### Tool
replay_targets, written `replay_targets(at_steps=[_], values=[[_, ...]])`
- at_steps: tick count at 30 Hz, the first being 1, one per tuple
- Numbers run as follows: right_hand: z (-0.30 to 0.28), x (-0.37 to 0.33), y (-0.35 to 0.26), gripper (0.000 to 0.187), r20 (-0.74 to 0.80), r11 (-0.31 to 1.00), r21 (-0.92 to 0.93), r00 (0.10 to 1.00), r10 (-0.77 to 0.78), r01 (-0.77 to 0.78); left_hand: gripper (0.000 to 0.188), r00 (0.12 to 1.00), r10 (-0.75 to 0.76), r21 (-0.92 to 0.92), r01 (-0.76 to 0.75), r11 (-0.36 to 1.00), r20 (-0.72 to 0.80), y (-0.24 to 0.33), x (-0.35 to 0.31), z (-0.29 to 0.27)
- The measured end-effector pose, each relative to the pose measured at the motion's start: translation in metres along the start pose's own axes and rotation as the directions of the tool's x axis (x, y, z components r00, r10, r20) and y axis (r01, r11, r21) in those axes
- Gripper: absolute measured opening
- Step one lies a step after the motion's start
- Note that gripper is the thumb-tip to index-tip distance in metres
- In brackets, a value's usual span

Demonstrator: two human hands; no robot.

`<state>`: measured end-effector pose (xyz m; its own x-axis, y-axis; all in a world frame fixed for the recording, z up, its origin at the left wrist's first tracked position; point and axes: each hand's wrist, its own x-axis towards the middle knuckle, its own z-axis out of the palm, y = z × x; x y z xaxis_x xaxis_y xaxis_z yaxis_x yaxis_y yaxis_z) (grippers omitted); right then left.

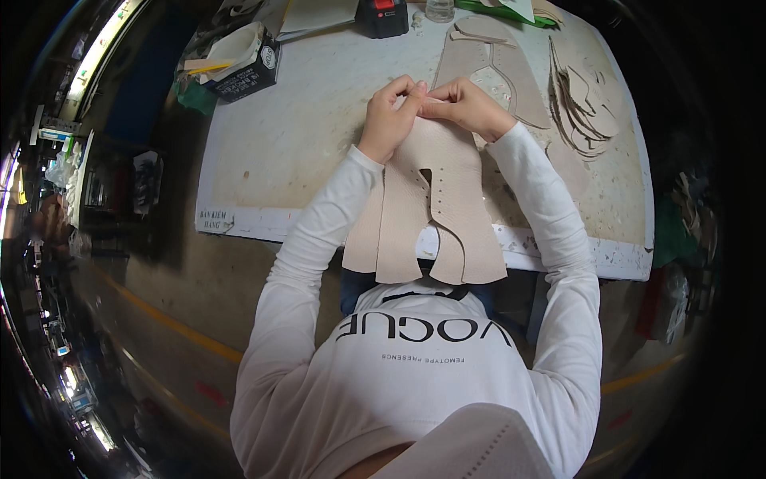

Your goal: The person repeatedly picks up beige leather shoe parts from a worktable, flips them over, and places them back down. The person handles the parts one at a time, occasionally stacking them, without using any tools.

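Observation:
A beige leather shoe upper (pixel 459 172) hangs between my hands, its lower end reaching over the table's near edge toward my lap. It has a slit with small lace holes down its middle, and more than one layer shows at its left side. My left hand (pixel 392 118) pinches its top edge with thumb and fingers. Close beside it, my right hand (pixel 472 108) grips the same edge, the fingertips of both hands nearly touching. Another flat beige shoe upper (pixel 523 73) lies on the table just beyond my right hand.
The white worktable (pixel 295 148) carries a fanned stack of cut leather pieces (pixel 581 116) at the right. Along the back are a black box (pixel 254 78) holding a pale container, a black-and-red battery pack (pixel 383 19), a clear jar (pixel 440 10) and a green tray (pixel 504 11).

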<state>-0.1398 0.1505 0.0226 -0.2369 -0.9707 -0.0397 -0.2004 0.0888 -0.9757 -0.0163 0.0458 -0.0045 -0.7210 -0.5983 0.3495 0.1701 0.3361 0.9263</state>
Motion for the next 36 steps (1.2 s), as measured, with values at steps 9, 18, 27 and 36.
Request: replay_targets(at_steps=[9,18,27,36], values=[[0.010,-0.010,0.004,0.031,0.116,0.979,0.091,0.979,0.169,-0.180,0.029,0.966,0.161,0.305,-0.095,0.948,-0.200,-0.002,0.005,-0.012],[0.024,-0.056,0.015,0.045,0.133,0.935,0.243,0.964,0.232,-0.258,0.031,0.952,0.204,0.376,-0.108,0.921,-0.228,-0.014,0.010,-0.013],[0.032,-0.111,0.011,0.027,0.251,0.929,0.247,0.944,0.214,-0.276,0.029,0.960,0.152,0.399,-0.047,0.916,-0.234,-0.024,0.013,-0.014],[0.040,-0.162,0.006,0.019,0.328,0.919,0.305,0.933,0.145,-0.250,0.029,0.947,0.183,0.410,-0.062,0.910,-0.262,-0.029,0.017,-0.016]])
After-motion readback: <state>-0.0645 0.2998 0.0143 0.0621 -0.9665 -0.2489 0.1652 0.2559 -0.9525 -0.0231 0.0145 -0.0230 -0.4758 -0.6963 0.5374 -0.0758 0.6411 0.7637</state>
